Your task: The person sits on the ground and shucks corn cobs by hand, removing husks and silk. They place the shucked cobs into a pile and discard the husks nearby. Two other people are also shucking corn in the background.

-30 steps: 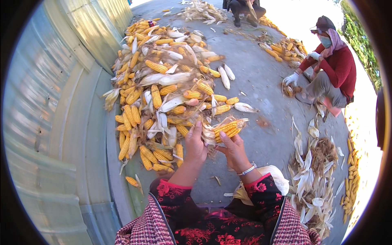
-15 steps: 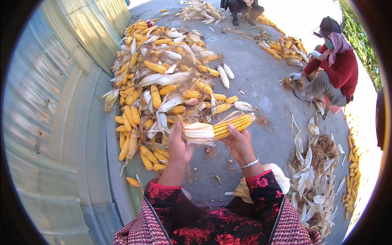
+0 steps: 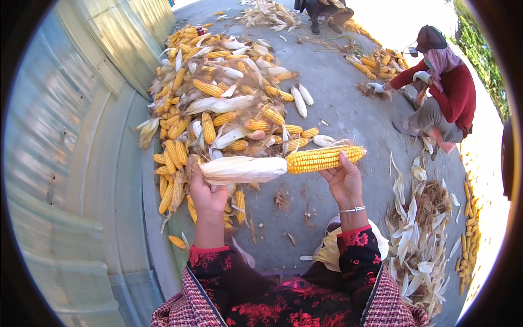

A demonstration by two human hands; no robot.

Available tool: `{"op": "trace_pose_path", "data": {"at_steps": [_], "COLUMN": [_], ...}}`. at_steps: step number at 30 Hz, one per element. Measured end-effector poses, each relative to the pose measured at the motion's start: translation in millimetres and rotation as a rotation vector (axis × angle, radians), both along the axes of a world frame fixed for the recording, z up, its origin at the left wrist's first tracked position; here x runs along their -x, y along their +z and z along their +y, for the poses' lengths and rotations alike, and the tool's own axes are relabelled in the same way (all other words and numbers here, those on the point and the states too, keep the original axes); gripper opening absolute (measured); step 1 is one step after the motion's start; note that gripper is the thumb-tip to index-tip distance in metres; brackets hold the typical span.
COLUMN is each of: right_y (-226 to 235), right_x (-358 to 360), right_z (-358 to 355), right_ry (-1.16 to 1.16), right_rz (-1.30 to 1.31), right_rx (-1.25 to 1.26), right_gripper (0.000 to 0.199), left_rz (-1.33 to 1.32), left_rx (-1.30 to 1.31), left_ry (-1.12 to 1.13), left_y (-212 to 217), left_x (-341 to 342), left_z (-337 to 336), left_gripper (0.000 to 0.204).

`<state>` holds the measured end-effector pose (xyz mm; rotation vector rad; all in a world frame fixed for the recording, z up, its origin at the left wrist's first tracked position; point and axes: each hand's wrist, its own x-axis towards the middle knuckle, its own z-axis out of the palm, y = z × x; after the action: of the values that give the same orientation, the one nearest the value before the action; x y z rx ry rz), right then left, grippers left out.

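An ear of corn (image 3: 321,159) with bare yellow kernels lies across my right hand (image 3: 345,182), the fingers closed round it from below and the thumb on top. From its left end runs a pale corn husk (image 3: 245,169), pulled out long. My left hand (image 3: 206,191) grips the far left end of this husk. Whether the husk is still joined to the ear cannot be made out. Just beyond my hands spreads a large heap of corn ears (image 3: 223,109), some bare and yellow, others wrapped in whitish husk.
To the left rises a corrugated wall (image 3: 60,136). Stripped husks (image 3: 417,240) lie at my right, with a row of yellow ears (image 3: 469,234) beyond. A co-worker in a red top (image 3: 457,90) crouches at the far right, by a smaller corn pile (image 3: 381,62). Another person (image 3: 321,11) squats farther back.
My hands have moved apart, the left leftward and the right rightward with the ear. The husk now stretches longer between them. The co-worker in red has reached an arm outward.
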<state>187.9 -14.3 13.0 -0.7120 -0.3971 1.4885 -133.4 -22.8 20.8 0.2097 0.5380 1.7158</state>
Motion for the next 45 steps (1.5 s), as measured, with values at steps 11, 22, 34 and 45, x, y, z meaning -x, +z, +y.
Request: {"op": "trace_pose_path", "data": {"at_steps": [11,22,34,45], "right_y": [0,0,-12,-26], "right_x": [21,49,68,83], "right_z": [-16,-32,-35,-37], "right_ry": [0.273,0.819,0.581,0.316], "right_rz": [-0.569,-0.600,-0.536,-0.563], "right_rx": [-0.183,-0.211,-0.191,-0.254], "right_gripper": [0.046,0.037,0.059,0.048], "left_rz": [1.073,1.116,0.598,-0.020], "left_rx": [-0.121,-0.309,-0.102,0.244], "left_ry": [0.142,-0.541,-0.207,-0.088], "left_y": [12,-2,-21,-22], "left_x": [-22,-97,-126,-124], "left_z": [-5,-24,-20,3], "left_gripper": [0.040,0.064,0.035,0.031]}}
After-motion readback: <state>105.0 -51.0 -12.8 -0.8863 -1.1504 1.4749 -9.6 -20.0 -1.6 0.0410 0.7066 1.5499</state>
